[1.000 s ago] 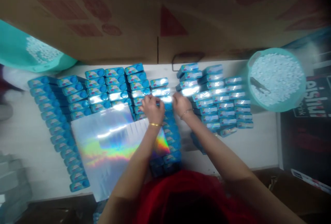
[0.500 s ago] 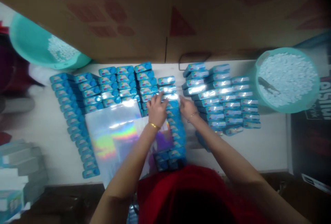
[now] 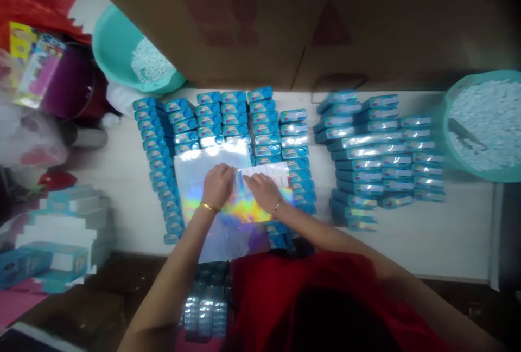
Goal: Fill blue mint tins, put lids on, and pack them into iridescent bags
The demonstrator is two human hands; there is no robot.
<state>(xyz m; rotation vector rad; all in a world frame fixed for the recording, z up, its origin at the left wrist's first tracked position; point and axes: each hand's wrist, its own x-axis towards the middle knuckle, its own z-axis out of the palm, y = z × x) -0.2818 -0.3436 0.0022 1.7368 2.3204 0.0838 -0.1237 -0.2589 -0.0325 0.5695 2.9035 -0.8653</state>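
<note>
Both hands rest on a holographic sticker sheet [image 3: 211,184] that lies flat on the tabletop [image 3: 407,238]. The left hand [image 3: 217,185] presses down on the sheet with curled fingers, a gold bangle at its wrist. The right hand [image 3: 264,192] lies just beside it, fingertips pinched at a strip of the sheet; whether it has already lifted a sticker I cannot tell, since the picture is blurred there.

Around the hands, many small blue boxes [image 3: 228,119] stand in overlapping rows: one block just beyond the hands and to their left, a column touching the sheet's right edge, and a second block [image 3: 374,151] well to the right of the right hand. Several boxes gleam as the sheet does, so some seem to carry a sticker already, though which ones remain bare is not clear.

Judging by the large unpeeled area of sheet and the many boxes laid out, the work looks partway through, with plenty of boxes left.

A teal tub of white pellets [image 3: 480,124] sits far right.
</note>
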